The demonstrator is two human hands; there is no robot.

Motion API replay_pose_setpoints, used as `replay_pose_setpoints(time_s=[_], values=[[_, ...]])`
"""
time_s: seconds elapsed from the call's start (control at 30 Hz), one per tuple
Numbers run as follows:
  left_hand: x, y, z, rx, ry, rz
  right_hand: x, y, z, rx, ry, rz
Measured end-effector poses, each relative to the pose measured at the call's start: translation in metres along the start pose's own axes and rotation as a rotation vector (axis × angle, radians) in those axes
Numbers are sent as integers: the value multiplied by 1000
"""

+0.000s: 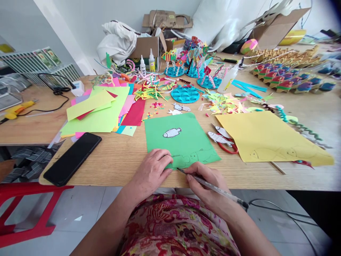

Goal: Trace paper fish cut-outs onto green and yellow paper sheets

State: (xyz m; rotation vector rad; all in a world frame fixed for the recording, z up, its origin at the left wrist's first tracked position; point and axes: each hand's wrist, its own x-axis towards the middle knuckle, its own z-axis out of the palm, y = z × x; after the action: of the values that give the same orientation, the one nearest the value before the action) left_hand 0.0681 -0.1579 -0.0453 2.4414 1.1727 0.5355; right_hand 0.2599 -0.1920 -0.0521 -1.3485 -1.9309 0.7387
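A sheet of green paper (176, 142) lies in front of me, with pencil-like fish outlines along its near edge. My left hand (153, 169) presses on the near left corner, its fingers bent and close together; whatever is under the fingertips is hidden. In my right hand (206, 179) is a clear-barrelled pen (213, 187), gripped near its tip. That tip touches the paper's near edge, right beside my left thumb. A white fish cut-out (172, 132) rests on the green sheet. To the right, more fish cut-outs (220, 138) lie over red-handled scissors (231, 147).
Yellow paper (269, 135) with fish outlines lies to the right. On the left are a black phone (73, 158) and stacked coloured paper (98, 113). Paper scraps (226, 101), a blue painted base (185, 94), glue bottles (151, 61) and egg-carton pieces (287, 76) stand behind.
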Motion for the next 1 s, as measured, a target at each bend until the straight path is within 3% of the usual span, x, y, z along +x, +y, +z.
replay_pose_setpoints(time_s=[1.0], values=[[1, -2, 2, 18, 20, 6, -1, 3, 0, -23, 25, 2]])
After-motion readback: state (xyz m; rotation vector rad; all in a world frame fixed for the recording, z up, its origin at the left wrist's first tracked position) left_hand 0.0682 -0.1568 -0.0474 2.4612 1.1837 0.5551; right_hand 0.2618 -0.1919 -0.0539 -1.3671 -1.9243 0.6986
